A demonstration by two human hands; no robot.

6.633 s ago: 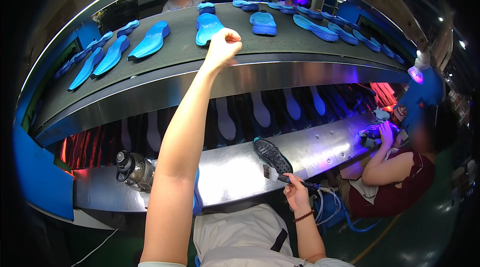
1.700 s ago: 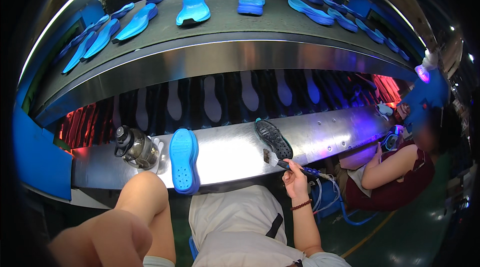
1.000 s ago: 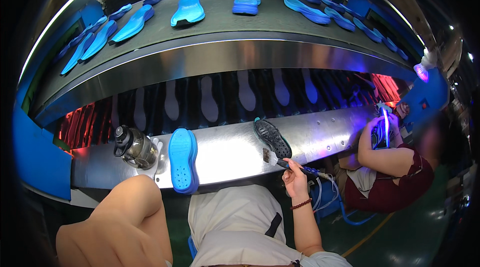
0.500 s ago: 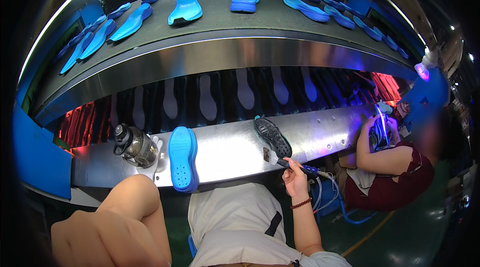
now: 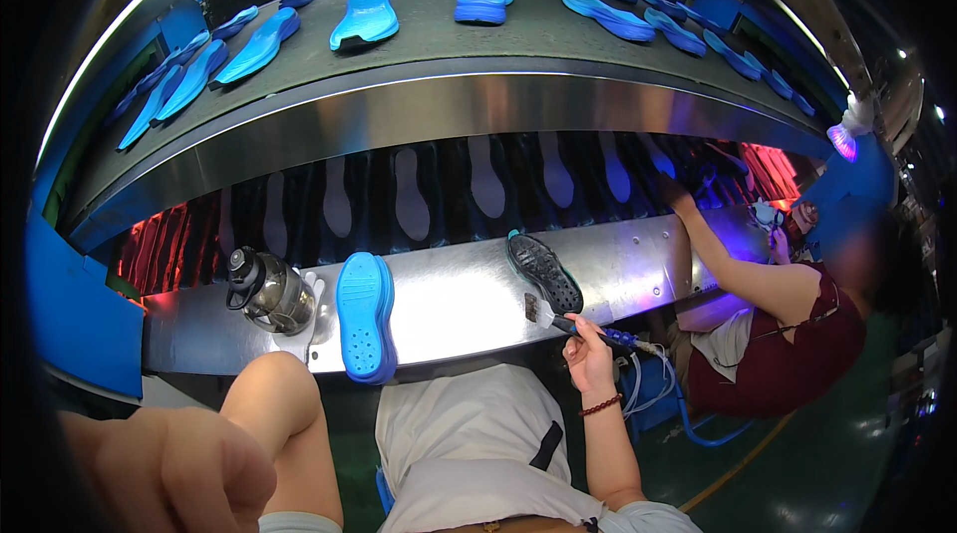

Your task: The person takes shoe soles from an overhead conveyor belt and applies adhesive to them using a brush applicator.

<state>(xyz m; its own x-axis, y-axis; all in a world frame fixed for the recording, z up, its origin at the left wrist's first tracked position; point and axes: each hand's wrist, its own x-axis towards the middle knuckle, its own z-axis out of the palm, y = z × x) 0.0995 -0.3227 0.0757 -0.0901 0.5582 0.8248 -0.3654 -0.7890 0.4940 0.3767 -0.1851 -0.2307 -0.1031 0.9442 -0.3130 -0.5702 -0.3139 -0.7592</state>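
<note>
My right hand (image 5: 588,358) is closed around the black handle of a flat brush (image 5: 543,313), its bristle end pointing left above the metal ledge. Just beyond the bristles lies a black shoe sole (image 5: 544,272) with a perforated heel and a teal edge at its toe. My left hand (image 5: 184,468) is raised close to the camera at lower left, fingers curled; whatever is inside them, if anything, is hidden. A stack of blue shoe soles (image 5: 365,317) sits on the ledge to the left of the brush.
A dark transparent bottle (image 5: 269,291) stands on the metal ledge (image 5: 459,309). Behind run a lower conveyor with pale insole shapes (image 5: 412,196) and an upper belt (image 5: 429,39) carrying blue soles. Hoses (image 5: 646,373) hang beside my right hand. A co-worker (image 5: 778,334) sits at right, arm reaching over the lower conveyor.
My left hand has shifted nearer the camera, its curled fingers now showing. The co-worker's arm has swung onto the lower conveyor, where another insole shape appears. Belt items drifted slightly left.
</note>
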